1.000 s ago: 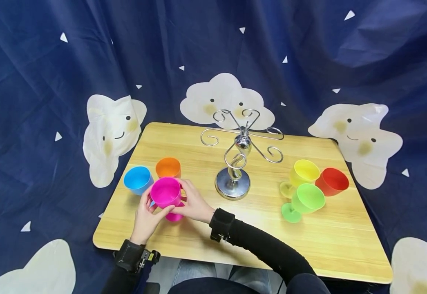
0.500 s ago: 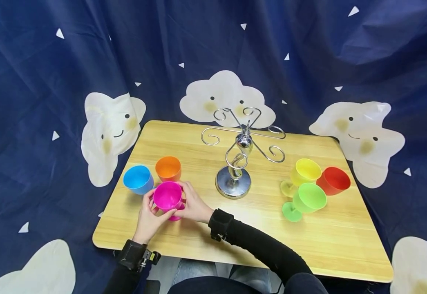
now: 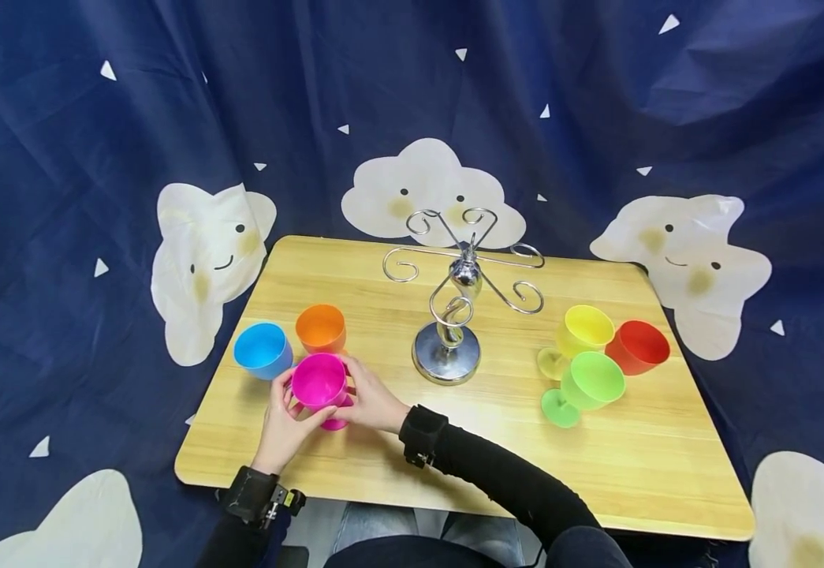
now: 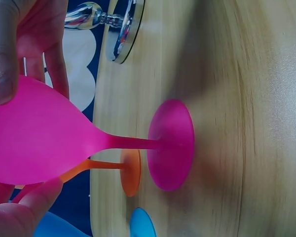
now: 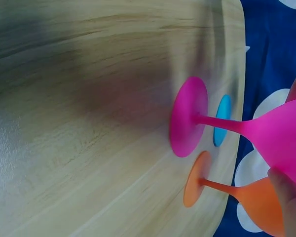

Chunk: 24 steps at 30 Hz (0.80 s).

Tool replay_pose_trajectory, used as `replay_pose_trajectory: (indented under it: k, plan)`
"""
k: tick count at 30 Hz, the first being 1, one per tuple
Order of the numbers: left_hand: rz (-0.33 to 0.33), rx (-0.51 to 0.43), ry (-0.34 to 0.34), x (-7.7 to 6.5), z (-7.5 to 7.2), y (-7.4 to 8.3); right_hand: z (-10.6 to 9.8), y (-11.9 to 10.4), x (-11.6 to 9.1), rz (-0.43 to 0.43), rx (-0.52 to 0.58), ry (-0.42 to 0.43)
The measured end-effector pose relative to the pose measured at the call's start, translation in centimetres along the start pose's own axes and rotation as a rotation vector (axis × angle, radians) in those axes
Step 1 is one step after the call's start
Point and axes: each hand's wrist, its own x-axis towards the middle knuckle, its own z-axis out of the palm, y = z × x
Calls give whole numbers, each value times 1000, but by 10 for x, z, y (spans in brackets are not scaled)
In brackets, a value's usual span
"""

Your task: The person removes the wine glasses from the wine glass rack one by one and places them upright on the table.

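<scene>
A pink plastic goblet [image 3: 320,382] stands upright near the table's front left, its round foot [image 4: 171,145] close on the wood. My left hand [image 3: 283,430] holds its bowl from the left, thumb at the front. From the other side my right hand [image 3: 372,400] grips the same bowl, fingertips on its wall. Just behind it is an orange goblet [image 3: 321,328], and to the left a blue goblet [image 3: 263,350]. Both wrist views show the pink stem bare below the fingers, with the orange goblet [image 5: 259,200] close by.
A chrome stand [image 3: 447,353] with several curled wire arms rises from the middle of the wooden table [image 3: 497,442]. Toward the right edge, yellow [image 3: 585,330], red [image 3: 639,347] and green [image 3: 593,380] goblets are grouped. A dark blue curtain [image 3: 298,95] hangs behind.
Both hands have brought the pink goblet slightly down and toward the front, so more of the orange goblet shows behind it. The head view shifts a little; the other goblets and stand stay put.
</scene>
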Motion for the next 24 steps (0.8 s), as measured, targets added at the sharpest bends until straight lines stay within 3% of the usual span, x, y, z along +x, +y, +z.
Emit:
replay_pose_trajectory:
  k: [5,8,13,16,18,20,21,24]
  plan:
    - [74,69,12,2,0,-14,-1,-2,0,11,-17,-7]
    - [138,161,25,0,0,-11,-4,-7,-3,23,-102,-10]
    - [251,372,146,-9,-6,15,-20,-33,-15,97,-279,2]
    - [390,386,253,-12,-9,40,-38,-55,-24,90,-333,27]
    - [518,353,300,-11,-8,60,-51,-71,-29,12,-347,46]
    - [662,307,296,-9,-6,82,-65,-89,-34,-121,-361,64]
    - [732,287,275,-6,-4,93,-72,-99,-36,-202,-364,76]
    - [859,247,174,5,5,132,-99,-130,-39,-443,-365,149]
